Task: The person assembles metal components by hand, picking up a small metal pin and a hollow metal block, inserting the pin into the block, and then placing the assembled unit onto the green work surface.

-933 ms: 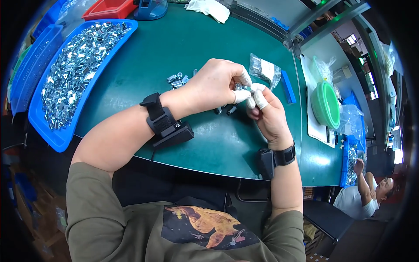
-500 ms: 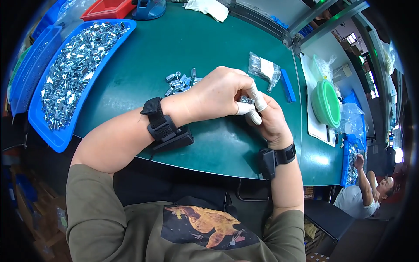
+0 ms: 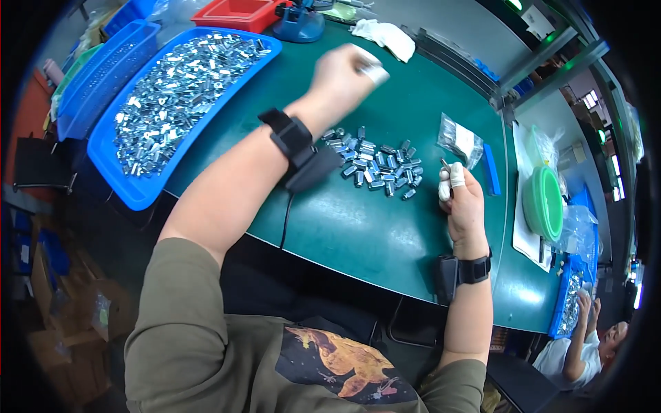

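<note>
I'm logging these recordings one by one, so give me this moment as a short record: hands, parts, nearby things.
Left hand: over the green tabletop, blurred; cannot tell whether it holds anything
Right hand: pinching a small thin piece
Parts: loose metal parts on the tabletop, left of the right hand; more in the large blue tray
Nearby: clear bag, blue bar
Far side: red tray, white cloth

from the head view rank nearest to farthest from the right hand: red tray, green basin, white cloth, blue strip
1. Blue strip: right of the right hand
2. Green basin: farther right
3. White cloth: ahead and leftward
4. Red tray: far left
</note>
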`<action>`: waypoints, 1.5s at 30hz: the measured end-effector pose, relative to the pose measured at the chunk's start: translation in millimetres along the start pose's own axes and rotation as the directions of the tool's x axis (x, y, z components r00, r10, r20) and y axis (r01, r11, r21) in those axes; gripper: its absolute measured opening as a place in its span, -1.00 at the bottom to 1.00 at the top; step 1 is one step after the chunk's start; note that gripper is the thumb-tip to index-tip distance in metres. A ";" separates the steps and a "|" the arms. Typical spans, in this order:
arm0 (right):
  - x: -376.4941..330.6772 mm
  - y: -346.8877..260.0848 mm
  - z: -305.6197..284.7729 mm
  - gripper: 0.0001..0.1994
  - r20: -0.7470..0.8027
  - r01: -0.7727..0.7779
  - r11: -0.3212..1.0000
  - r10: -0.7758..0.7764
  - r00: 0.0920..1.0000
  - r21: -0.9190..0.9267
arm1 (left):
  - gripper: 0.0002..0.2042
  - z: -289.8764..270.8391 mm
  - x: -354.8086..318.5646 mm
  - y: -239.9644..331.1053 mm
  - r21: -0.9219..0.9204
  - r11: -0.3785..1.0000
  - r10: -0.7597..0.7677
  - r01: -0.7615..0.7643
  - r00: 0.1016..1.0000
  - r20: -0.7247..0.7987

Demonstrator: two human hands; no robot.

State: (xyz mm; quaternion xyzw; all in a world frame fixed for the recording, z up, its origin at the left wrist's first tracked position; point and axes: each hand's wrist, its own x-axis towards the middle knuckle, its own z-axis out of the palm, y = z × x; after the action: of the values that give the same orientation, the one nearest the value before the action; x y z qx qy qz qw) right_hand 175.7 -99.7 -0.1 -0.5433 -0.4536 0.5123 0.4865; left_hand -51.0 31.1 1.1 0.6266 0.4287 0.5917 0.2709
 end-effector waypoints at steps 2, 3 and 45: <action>-0.7 0.3 -2.1 -0.73 0.002 -0.001 1.000 0.001 1.000 -0.017 | -0.79 -29.0 22.9 -15.7 0.122 0.986 -0.082 0.117 0.962 -0.261; -0.9 -0.1 -0.5 -0.73 0.005 -0.004 0.999 0.004 1.000 -0.039 | -0.78 -49.0 34.5 -26.5 0.112 0.988 -0.051 0.105 0.911 -0.409; -0.9 -3.1 -3.8 -0.78 0.246 -0.126 0.988 0.100 0.964 0.092 | -0.88 41.7 -64.2 52.5 -0.286 0.951 0.288 -0.119 0.678 0.676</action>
State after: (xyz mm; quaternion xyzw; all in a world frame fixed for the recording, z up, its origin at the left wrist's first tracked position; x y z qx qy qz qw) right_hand 179.4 -100.5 3.1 -0.4754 -0.4495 0.6247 0.4263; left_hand 5.3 -42.5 6.5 0.8162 0.1504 0.3740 0.4138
